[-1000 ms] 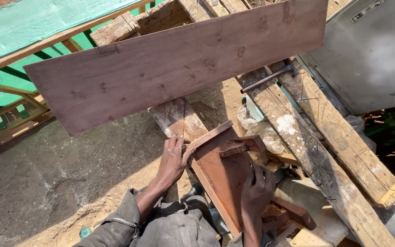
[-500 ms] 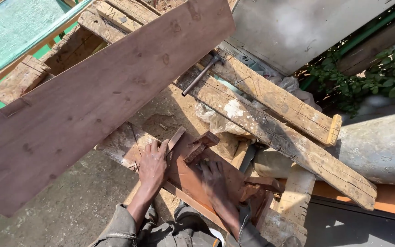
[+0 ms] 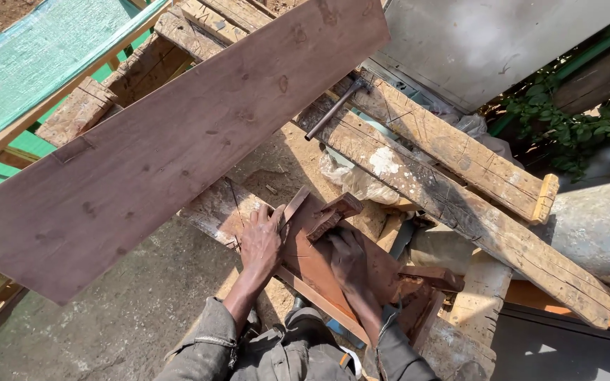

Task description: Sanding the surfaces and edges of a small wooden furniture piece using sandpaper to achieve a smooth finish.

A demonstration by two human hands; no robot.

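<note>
Head view: left hand (image 3: pixel 261 243) lies flat, grip released, on the reddish-brown board (image 3: pixel 312 264) atop the worktop plank (image 3: pixel 224 204); right hand (image 3: pixel 347 257), formerly lower on the board, now presses flat beside the small wooden block (image 3: pixel 333 212).

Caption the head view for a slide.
Left hand and right hand press on a reddish wooden panel beside a long brown board.

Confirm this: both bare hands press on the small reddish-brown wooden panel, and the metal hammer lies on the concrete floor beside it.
Not quite. The metal hammer lies up on the weathered timber beams, beyond the panel, not on the floor. The head view shows it. The rest holds: left hand and right hand both press on the small reddish-brown wooden panel.
</note>
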